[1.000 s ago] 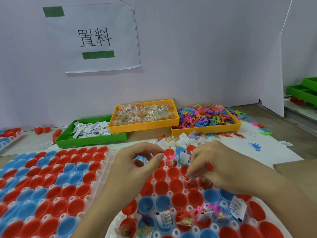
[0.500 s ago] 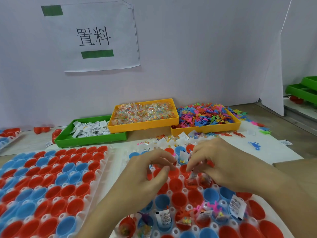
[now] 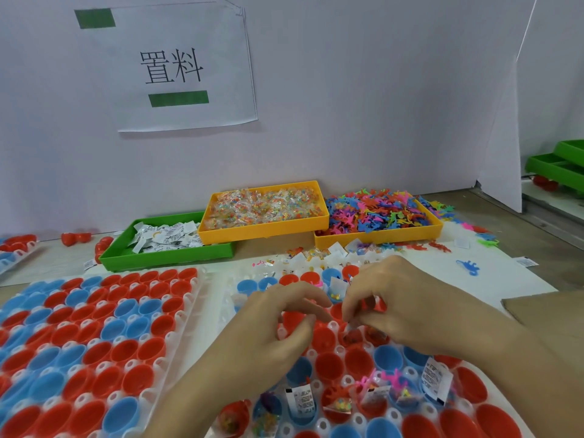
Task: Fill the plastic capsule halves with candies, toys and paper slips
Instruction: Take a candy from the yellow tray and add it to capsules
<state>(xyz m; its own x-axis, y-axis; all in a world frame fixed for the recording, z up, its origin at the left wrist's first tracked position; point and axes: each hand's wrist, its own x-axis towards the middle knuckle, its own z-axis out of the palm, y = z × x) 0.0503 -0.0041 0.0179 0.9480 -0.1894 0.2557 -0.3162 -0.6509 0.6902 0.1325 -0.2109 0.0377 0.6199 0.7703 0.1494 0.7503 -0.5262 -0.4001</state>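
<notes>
Capsule halves (image 3: 328, 363), red and blue, sit mouth-up in a white holding tray (image 3: 347, 382) beneath a person's two hands, with a near row already carrying candy packets (image 3: 339, 403), bright toy figures (image 3: 392, 379) and folded paper slips (image 3: 301, 398). Over the middle of that tray, the left hand (image 3: 268, 330) hovers with thumb and fingers loosely curled and a clear gap between them, gripping nothing that can be made out. Just beside it, the right hand (image 3: 398, 305) has thumb and forefinger drawn together in a pinch on a small clear packet (image 3: 355, 324) above a red half; whether the remaining fingers carry anything more cannot be told. Left of the holding tray lies a second tray (image 3: 192, 298) of unfilled red and blue halves. Behind the holding tray stand three supply bins: a green bin (image 3: 164, 259) of paper slips, a yellow bin (image 3: 265, 230) of candy packets and another yellow bin (image 3: 379, 240) heaped with multicoloured toy figures, with loose slips and toys scattered in front of them. On the wall above the bins hangs a paper sign (image 3: 177, 67) with two printed characters and green tape strips.
</notes>
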